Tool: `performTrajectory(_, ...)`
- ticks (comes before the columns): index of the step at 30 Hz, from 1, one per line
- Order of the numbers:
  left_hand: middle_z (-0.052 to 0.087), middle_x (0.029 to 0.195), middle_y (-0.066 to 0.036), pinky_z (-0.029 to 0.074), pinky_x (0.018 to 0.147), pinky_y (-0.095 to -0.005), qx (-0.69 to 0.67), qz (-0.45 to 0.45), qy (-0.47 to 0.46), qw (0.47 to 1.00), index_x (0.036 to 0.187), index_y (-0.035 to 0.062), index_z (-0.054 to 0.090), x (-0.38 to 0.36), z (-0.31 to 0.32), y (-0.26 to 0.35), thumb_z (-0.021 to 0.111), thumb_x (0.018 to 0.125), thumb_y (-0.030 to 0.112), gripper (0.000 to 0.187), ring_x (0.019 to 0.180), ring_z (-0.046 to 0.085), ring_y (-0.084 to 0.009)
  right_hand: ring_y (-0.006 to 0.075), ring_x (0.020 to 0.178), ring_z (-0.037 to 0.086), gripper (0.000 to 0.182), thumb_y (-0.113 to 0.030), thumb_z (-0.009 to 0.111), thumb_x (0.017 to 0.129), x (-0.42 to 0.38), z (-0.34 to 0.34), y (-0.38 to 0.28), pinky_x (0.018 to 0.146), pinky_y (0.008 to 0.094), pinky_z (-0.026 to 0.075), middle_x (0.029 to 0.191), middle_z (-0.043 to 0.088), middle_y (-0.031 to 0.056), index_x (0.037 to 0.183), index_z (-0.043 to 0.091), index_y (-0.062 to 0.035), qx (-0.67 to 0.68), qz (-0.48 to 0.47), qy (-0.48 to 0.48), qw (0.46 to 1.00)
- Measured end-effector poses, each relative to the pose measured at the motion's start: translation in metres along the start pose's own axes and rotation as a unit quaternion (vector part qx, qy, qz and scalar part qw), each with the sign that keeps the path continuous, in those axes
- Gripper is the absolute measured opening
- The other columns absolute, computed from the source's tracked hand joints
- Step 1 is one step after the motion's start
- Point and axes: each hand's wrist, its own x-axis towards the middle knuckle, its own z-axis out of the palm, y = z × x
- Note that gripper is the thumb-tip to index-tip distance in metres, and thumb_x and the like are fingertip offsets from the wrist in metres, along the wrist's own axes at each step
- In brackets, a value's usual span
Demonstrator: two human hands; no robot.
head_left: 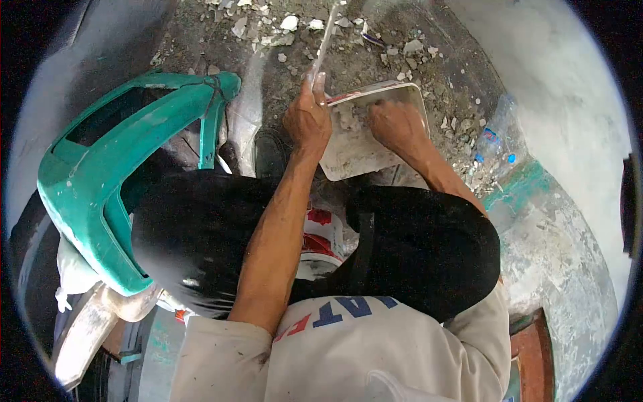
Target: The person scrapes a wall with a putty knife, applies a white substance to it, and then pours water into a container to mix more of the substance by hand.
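Note:
My left hand (309, 120) is closed around a long, thin, whitish strip (326, 43) that points up and away from me. Just right of that hand is a pale square tub (348, 171), tilted, with greyish residue on its inner walls. My right hand (396, 124) reaches into the tub from the right side, its fingers curled into a fist. Whatever those fingers hold is hidden from this view.
Broken plaster pieces (289, 23) litter the dirty floor ahead. On my left lies a green plastic chair (94, 174). Clear plastic bottles (492, 141) rest at the right, by the pale wall (556, 74). A red-and-white bucket (321, 234) shows between my legs.

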Motion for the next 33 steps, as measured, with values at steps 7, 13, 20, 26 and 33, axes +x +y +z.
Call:
performTrajectory(7, 0.07, 0.081, -0.022, 0.052, 0.067, -0.0566, -0.021, 0.06, 0.043, 0.997, 0.132, 0.0104, 0.061, 0.002, 0.009, -0.014, 0.044, 0.107, 0.038, 0.04, 0.078, 0.07, -0.046, 0.0319, 0.075, 0.074, 0.017, -0.015, 0.06, 0.087, -0.014, -0.008, 0.004, 0.068, 0.0436, 0.058, 0.079, 0.074, 0.0146, 0.081, 0.075, -0.0093, -0.055, -0.013, 0.099, 0.993)
performTrajectory(13, 0.07, 0.085, -0.024, 0.052, 0.069, -0.0564, -0.086, 0.083, 0.048, 0.992, 0.129, 0.009, 0.06, 0.007, 0.021, -0.029, 0.044, 0.108, 0.038, 0.04, 0.082, 0.069, -0.0474, 0.031, 0.077, 0.074, 0.014, -0.017, 0.061, 0.089, -0.007, -0.003, 0.011, 0.073, 0.0412, 0.058, 0.084, 0.074, 0.0139, 0.089, 0.074, -0.0102, -0.071, 0.011, 0.071, 0.995)
performTrajectory(20, 0.07, 0.091, -0.026, 0.051, 0.072, -0.0575, -0.064, 0.098, 0.077, 0.99, 0.129, 0.0094, 0.06, 0.012, 0.025, -0.027, 0.047, 0.105, 0.033, 0.036, 0.085, 0.068, -0.0495, 0.0369, 0.083, 0.074, 0.02, -0.017, 0.056, 0.091, 0.007, 0.061, -0.003, 0.075, 0.0483, 0.059, 0.092, 0.074, 0.0199, 0.097, 0.074, -0.0096, 0.017, 0.058, 0.036, 0.998)
performTrajectory(26, 0.071, 0.094, -0.026, 0.052, 0.074, -0.057, -0.072, 0.095, 0.038, 0.992, 0.131, 0.0102, 0.059, 0.006, 0.016, -0.023, 0.048, 0.105, 0.033, 0.036, 0.087, 0.068, -0.0491, 0.0392, 0.092, 0.074, 0.025, -0.018, 0.052, 0.092, -0.003, 0.014, -0.019, 0.08, 0.0513, 0.059, 0.094, 0.074, 0.0221, 0.101, 0.072, -0.005, 0.037, 0.08, -0.022, 0.996)
performTrajectory(33, 0.071, 0.095, -0.026, 0.052, 0.075, -0.0573, -0.047, 0.088, 0.042, 0.994, 0.127, 0.0078, 0.06, 0.012, 0.019, -0.025, 0.046, 0.106, 0.036, 0.038, 0.09, 0.068, -0.0491, 0.0411, 0.089, 0.074, 0.026, -0.02, 0.056, 0.089, 0.006, 0.055, -0.001, 0.077, 0.0529, 0.059, 0.095, 0.074, 0.024, 0.093, 0.075, -0.0029, 0.076, 0.127, 0.08, 0.986)
